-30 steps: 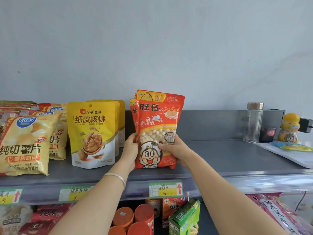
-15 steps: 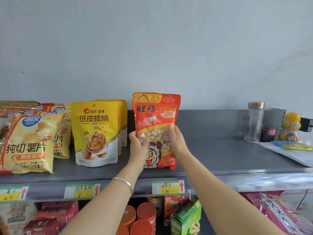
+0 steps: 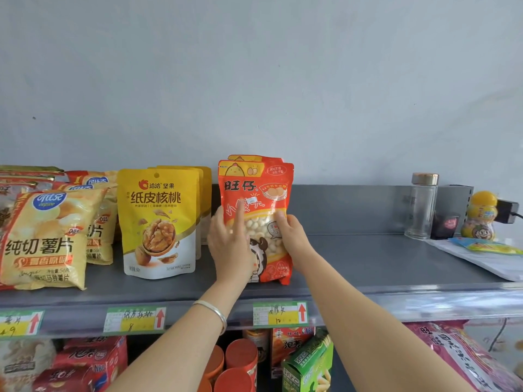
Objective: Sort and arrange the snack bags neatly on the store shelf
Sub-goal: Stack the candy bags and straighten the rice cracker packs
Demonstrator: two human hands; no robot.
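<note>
A stack of red snack bags (image 3: 256, 183) with small round biscuits stands upright on the grey metal shelf (image 3: 368, 258), just right of the yellow walnut bags (image 3: 160, 222). The top of a second red bag peeks out behind the front one. My left hand (image 3: 229, 244) lies flat on the front bag's left half, fingers straight and pointing up. My right hand (image 3: 294, 239) holds the stack's right edge, thumb on the front and fingers hidden behind it. Pale yellow potato chip bags (image 3: 42, 236) lean at the far left.
A glass bottle (image 3: 421, 205), a yellow toy-shaped jar (image 3: 481, 216) and a white sheet with a small packet (image 3: 481, 256) sit at the shelf's right end. Price tags (image 3: 280, 314) line the front edge. Below are orange canisters (image 3: 240, 360) and a green box (image 3: 308, 366).
The red bags have been pushed together and stand squarer on the shelf. My left hand slid up from the bag's lower left edge onto its front, and my right hand moved up its right edge.
</note>
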